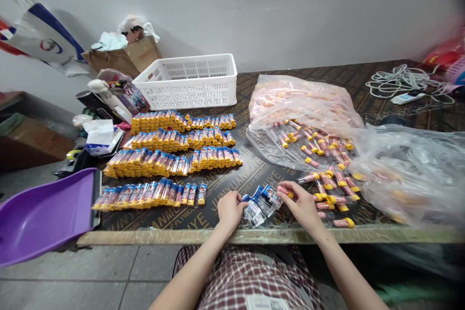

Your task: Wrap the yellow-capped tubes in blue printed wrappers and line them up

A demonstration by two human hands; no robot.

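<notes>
My left hand (230,209) is closed in a pinch at the near edge of the table, on the blue end of a small flat printed sleeve (254,214). More flat blue-and-clear sleeves (268,199) lie loosely between my two hands. In my right hand (301,204), thumb and fingers grip a small pink-filled tube (285,191) with a yellow cap, held just above those sleeves. Close by on the right is a loose heap of similar tubes (337,179), partly spilling from a clear plastic bag (305,101).
Left of my hands, several rows of sleeved tubes (174,162) cover the tabletop. Behind them stands a white basket (189,92). A purple dustpan (47,215) juts past the left edge. Crumpled plastic (410,174) and a coiled cable (403,82) occupy the right.
</notes>
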